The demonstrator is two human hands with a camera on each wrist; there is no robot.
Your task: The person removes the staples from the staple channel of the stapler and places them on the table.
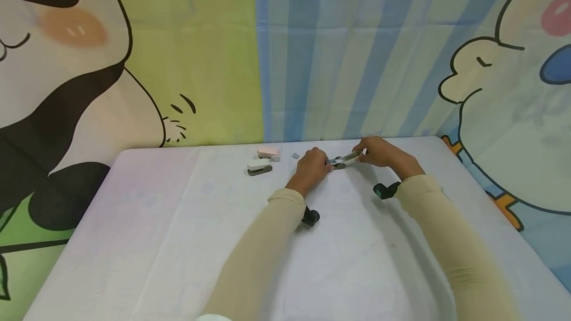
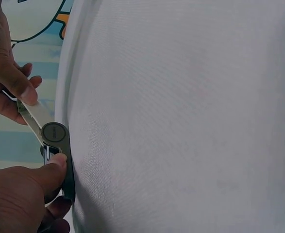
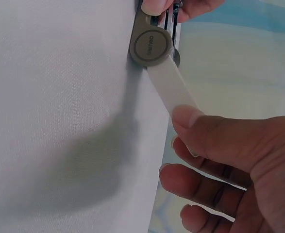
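Observation:
A white and grey stapler (image 1: 340,162) is spread wide at its round hinge (image 3: 152,46), above the far part of the white table (image 1: 223,261). Thumb and fingers of my left hand (image 1: 311,166) grip its grey base, with the thumb at the metal staple channel in the left wrist view. My right hand (image 1: 379,151) pinches the end of the white top arm (image 3: 170,88) between thumb and index finger, swung away from the base. In the right wrist view, its other fingers are loosely curled below the arm.
Left of my hands stand a pink stapler (image 1: 268,153) and, just in front of it, another white and grey stapler (image 1: 259,167). A small grey block (image 1: 295,155) lies between them and my left hand. A patterned curtain (image 1: 308,63) hangs behind the table's back edge.

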